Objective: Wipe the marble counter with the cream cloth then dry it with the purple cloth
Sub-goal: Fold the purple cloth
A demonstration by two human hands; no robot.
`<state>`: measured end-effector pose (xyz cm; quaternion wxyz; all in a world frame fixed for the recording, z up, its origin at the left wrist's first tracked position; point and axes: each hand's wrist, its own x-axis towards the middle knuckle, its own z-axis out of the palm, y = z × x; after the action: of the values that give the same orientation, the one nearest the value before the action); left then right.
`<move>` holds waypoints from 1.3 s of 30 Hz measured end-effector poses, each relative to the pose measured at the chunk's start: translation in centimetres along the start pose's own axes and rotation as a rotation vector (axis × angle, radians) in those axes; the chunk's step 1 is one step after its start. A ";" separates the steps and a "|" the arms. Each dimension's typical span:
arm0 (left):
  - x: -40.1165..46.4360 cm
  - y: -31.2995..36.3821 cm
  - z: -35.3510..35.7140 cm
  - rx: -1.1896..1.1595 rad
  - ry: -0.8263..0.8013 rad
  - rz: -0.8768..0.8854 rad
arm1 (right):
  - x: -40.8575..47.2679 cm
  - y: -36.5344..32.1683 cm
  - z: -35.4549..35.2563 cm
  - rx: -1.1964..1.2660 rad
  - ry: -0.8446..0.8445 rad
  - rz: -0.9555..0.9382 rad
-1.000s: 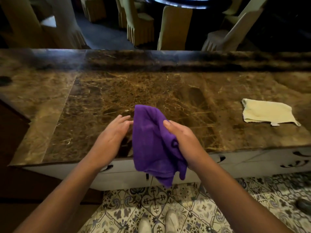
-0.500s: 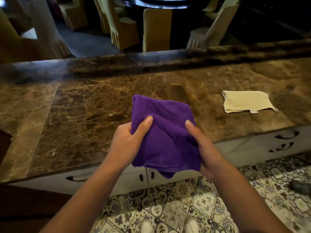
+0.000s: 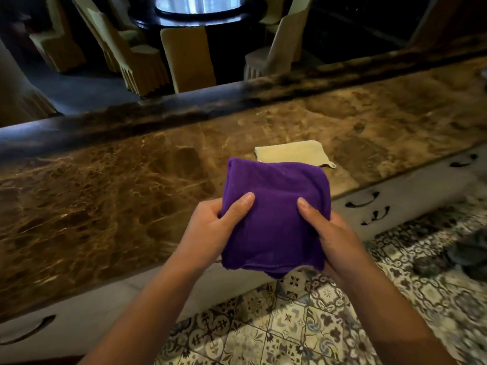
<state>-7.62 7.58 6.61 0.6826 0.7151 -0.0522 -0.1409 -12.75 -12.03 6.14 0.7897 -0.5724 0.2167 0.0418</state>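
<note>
Purple cloth (image 3: pixel 276 214), now overlapping the cream cloth (image 3: pixel 290 151) on the bench (image 3: pixel 105 193), being pinched by left hand (image 3: pixel 210 227) and right hand (image 3: pixel 332 233).

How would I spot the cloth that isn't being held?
Find the long brown marble counter. Near its front edge, just beyond the purple cloth held in both hands, lies a flat cream cloth: pale, folded, untouched.

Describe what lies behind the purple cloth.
The cream cloth lies flat on the marble counter behind the purple cloth; its near edge is hidden.
</note>
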 end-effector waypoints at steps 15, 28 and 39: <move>9.5 -0.7 19.2 0.074 -0.156 -0.077 | 5.7 -7.6 -18.9 -0.285 0.179 -0.064; 24.0 -1.5 24.2 0.094 -0.168 -0.161 | 21.7 -12.8 -24.2 -0.381 0.277 -0.060; 28.8 -2.8 28.1 0.168 0.030 -0.150 | 31.7 -14.3 -27.8 -0.504 0.144 -0.110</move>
<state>11.93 -26.93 -0.70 0.6086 0.7737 -0.0001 -0.1760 12.16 -48.34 -0.55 0.6057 -0.7635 0.2236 0.0106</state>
